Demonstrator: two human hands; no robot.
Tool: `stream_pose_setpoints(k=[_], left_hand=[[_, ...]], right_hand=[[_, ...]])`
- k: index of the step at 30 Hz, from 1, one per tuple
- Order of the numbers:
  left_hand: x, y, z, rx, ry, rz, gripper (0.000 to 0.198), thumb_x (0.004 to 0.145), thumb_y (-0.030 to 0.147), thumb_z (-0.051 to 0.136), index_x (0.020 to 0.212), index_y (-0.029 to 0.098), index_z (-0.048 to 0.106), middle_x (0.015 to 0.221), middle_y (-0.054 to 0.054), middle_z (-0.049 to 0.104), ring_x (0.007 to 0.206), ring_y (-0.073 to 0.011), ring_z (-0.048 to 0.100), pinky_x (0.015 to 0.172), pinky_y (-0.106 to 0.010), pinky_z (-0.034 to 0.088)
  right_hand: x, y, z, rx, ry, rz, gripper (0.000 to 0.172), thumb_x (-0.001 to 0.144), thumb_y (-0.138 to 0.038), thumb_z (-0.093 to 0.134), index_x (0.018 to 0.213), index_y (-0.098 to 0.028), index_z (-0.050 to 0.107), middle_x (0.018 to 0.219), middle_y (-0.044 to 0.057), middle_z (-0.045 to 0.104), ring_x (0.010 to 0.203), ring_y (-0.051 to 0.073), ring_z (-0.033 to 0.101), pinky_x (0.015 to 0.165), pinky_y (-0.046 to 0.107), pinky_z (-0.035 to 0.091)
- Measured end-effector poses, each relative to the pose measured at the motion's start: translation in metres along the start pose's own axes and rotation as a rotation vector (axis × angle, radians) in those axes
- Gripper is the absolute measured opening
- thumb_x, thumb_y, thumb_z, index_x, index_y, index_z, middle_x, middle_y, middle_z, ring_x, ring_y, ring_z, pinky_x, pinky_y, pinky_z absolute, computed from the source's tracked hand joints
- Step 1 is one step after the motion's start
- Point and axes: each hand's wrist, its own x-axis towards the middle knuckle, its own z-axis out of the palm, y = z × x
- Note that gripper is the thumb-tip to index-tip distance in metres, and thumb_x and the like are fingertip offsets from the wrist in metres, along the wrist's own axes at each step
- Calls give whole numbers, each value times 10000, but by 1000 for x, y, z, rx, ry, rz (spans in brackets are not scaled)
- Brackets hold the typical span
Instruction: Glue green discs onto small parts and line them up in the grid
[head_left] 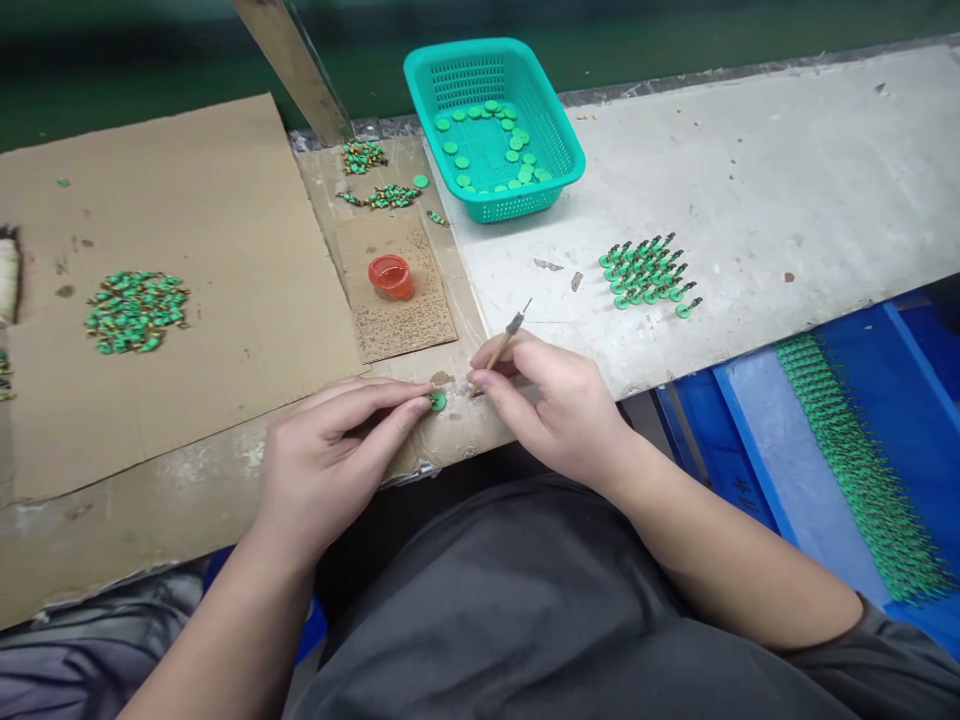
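Observation:
My left hand [337,450] pinches a small figurine with a round green base [438,401] near the table's front edge. Most of the figurine is hidden by the fingers. In my right hand [551,400] is a thin wooden stick tool [499,350], perhaps a brush, with a dark, narrow end pointing up and away. Beyond the hands stands a small red cup [391,277] with liquid in it, on a speckled cardboard piece [405,335]. Rows of small figures on green discs [649,272] stand on the table to the right of my right hand.
A teal basket [559,175] holding loose green discs stands at the back. Small green-and-gold pieces lie in a heap [137,312] on the left cardboard [225,370] and in two smaller piles [394,196] behind the cup. Lower right, many based figures [862,470] fill a board over blue crates.

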Motion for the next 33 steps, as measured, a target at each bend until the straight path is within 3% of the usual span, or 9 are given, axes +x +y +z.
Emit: stream_pose_setpoints(k=[5,14,21,26,33], left_hand=[[3,3,0,-19,-13,27,84,1118,383,845,1100,380,927,1112,64,946,991,-205,908,974,-367,757],[3,8,-1,5,3,129,189,1056,240,901,1115,414,945,1081,58,948,943,-202,901,937,-369,722],[0,10,1,-19,10,56,128,1085,265,881,1123,358,960,1154,38,956,1014,-181,915,992,-325,723],[-1,11,3,-23,49,20,89,1066,268,918,1116,325,965,1137,48,957,1031,-165,920,994,-289,722],[-2,12,3,-40,36,-27,81,1081,317,899,1120,328,970,1142,43,956,1027,-178,917,972,-300,722]], right_hand=[[0,-1,-2,-40,-28,-11,168,1245,-279,644,1100,-224,707,1073,60,869,984,220,867,911,332,671],[1,-6,-10,-190,-281,46,233,1268,-279,565,1211,-189,772,1136,110,894,1030,257,840,974,386,637],[1,0,1,-35,-219,-4,249,1254,-317,639,1108,-197,800,1094,64,874,971,205,815,944,324,620],[-2,3,15,-58,-198,-12,349,1289,-408,579,1066,-216,767,1033,33,832,918,182,778,924,313,607],[-1,0,17,-102,-202,-2,300,1279,-385,596,1050,-248,732,1003,18,807,946,201,787,957,341,627]])
